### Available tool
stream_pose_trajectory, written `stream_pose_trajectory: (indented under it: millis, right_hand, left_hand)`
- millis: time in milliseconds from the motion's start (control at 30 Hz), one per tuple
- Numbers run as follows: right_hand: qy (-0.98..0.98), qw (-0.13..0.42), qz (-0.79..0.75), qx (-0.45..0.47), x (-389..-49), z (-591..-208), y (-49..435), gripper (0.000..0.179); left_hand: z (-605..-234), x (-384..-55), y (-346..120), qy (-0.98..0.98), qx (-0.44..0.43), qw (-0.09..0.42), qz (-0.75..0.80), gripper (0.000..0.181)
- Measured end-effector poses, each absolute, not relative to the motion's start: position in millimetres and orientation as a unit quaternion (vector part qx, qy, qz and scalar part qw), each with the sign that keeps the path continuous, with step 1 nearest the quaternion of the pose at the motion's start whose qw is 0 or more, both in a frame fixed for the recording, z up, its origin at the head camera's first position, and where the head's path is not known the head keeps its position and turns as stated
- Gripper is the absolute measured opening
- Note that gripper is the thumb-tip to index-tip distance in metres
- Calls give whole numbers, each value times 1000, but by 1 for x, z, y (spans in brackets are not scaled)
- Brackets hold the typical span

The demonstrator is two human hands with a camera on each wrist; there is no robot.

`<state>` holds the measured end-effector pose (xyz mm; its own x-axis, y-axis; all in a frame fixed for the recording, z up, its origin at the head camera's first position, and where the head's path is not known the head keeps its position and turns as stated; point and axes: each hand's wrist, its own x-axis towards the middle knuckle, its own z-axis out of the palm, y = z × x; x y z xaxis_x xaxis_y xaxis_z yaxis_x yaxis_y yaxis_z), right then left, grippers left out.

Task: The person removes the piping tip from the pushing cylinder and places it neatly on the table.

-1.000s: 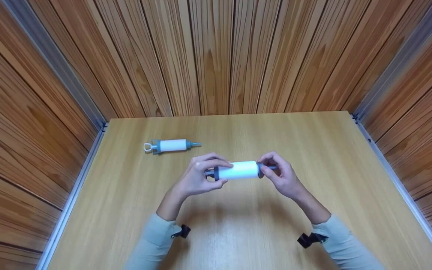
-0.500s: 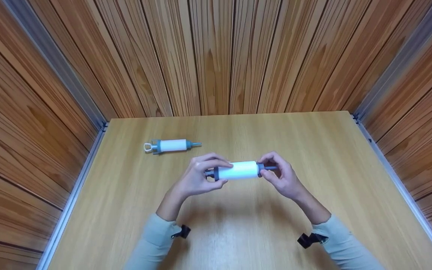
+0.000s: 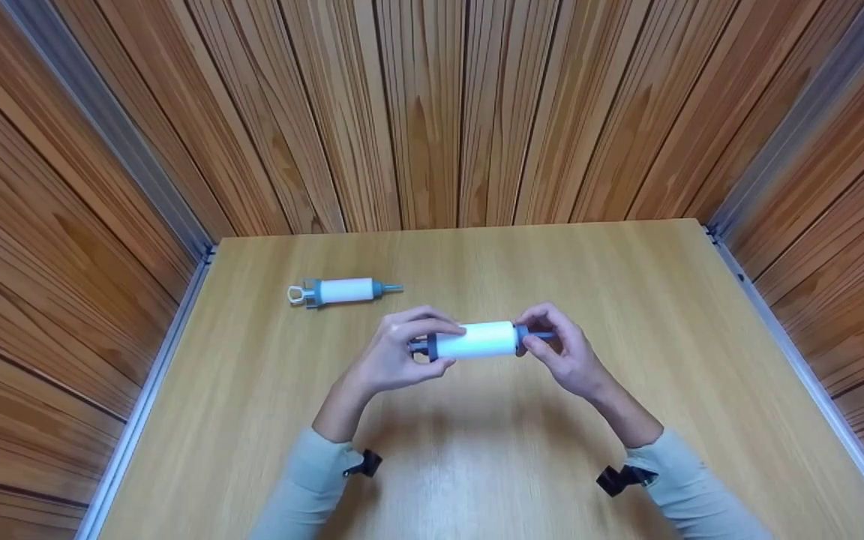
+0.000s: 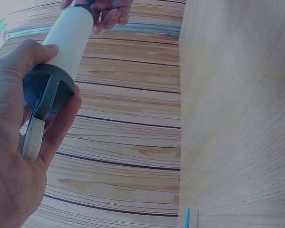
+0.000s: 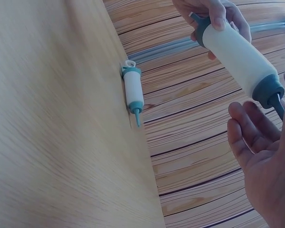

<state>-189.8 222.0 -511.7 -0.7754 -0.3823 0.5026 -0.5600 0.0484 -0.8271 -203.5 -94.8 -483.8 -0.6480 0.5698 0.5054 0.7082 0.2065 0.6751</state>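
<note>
Above the table (image 3: 627, 300), nothing has shifted lately: left hand (image 3: 394, 360) grips the white syringe's (image 3: 477, 340) plunger end, right hand (image 3: 563, 352) pinches its nozzle, still working it.

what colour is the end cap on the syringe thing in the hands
Dark teal-grey end cap, on a white barrel; clearest in the right wrist view.

Head view: the left hand (image 3: 394, 352) covers the plunger end of the held syringe (image 3: 477, 340); the fingers (image 3: 544, 330) of the right hand (image 3: 563, 352) hide most of its nozzle. Both sleeves (image 3: 304, 487) run off the lower edge. Right wrist view: the right hand is cut by the right edge (thumb unseen). Left wrist view: the nozzle end leaves the frame at top.
</note>
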Motion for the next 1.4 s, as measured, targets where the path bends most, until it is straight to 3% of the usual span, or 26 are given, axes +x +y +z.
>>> stream_pose_trajectory:
  millis: [1000, 1400]
  right_hand:
    - [-694, 92, 616, 361, -191, -515, 221, 35]
    - [-734, 83, 600, 309, -189, -511, 220, 22]
  left_hand:
    - [-487, -206, -94, -770, -420, 75, -475, 35]
    - [-485, -205, -94, -766, -419, 79, -481, 35]
